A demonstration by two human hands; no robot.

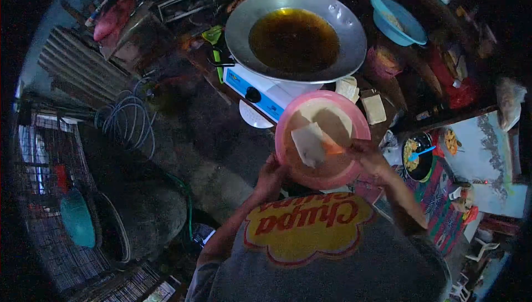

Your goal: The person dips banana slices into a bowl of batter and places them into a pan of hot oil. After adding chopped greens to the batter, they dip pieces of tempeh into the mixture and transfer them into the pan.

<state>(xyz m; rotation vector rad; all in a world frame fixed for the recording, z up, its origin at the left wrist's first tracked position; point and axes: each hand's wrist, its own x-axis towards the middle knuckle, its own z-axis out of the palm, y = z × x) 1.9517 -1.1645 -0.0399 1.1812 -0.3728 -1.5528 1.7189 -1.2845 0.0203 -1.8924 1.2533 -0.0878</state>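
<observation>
A pink basin point(363, 126) with pale, powdery-looking contents is close in front of my body. My left hand point(270, 177) grips its near left rim. At the right side, my right hand point(369, 159) reaches over the rim with its fingers closed around the orange end of a flat white piece point(308, 142), seemingly a packet. That piece lies at a slant inside the basin. Just beyond stands a wide metal wok point(238, 41) holding dark brown oil-like liquid. It rests on a white and blue stove point(253, 94) with a black knob.
A light blue basin point(399, 20) is at the back right. Beside the stove are a pale rectangular block point(373, 108) and a green-handled utensil point(216, 52). A black pan of food point(413, 160) with a blue spoon is at the right. Coiled cable point(130, 116) hangs at left.
</observation>
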